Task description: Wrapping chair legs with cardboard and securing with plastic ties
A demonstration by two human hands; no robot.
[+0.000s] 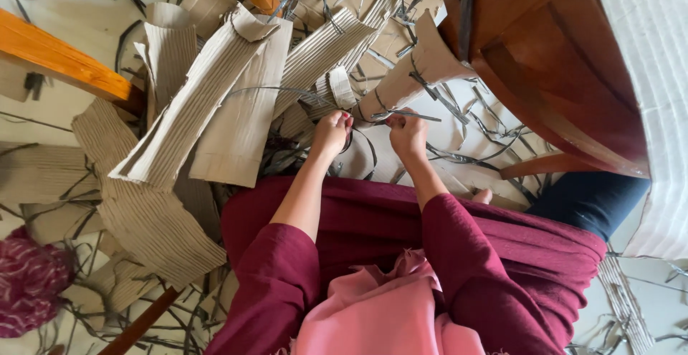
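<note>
Across the floor, much stripping appears to have been done already, judging by the litter. At the far left, a patterned maroon cloth bundle [29, 283] is lying by the edge of the view, and orange wooden legs [61, 57] are crossing above it. Next to these, long sheets of corrugated cardboard [193, 104] are being left in a loose pile, ribbed sides showing, some curled and some flat. Among and over them, thin dark strips [459, 122] are scattered in great number, reaching well to the right. Much cardboard is still lying unsorted, so a good share seems to be left.

Near the middle, the left hand [331, 133] is being held closed in a loose fist, fingers curled down; what it is gripping is mostly hidden, though a dark strip seems to be running from it. Just beside it, the right hand [407, 134] is being kept pinched narrow on one end of a thin dark strip [412, 115], which is stretching out to the right above the cardboard. The two hands are being held near each other but apart, over the lap in maroon clothing [373, 219].

At the right, a dark brown wooden chair [545, 75] is standing, with a pale ribbed sheet [656, 97] beside it.
</note>
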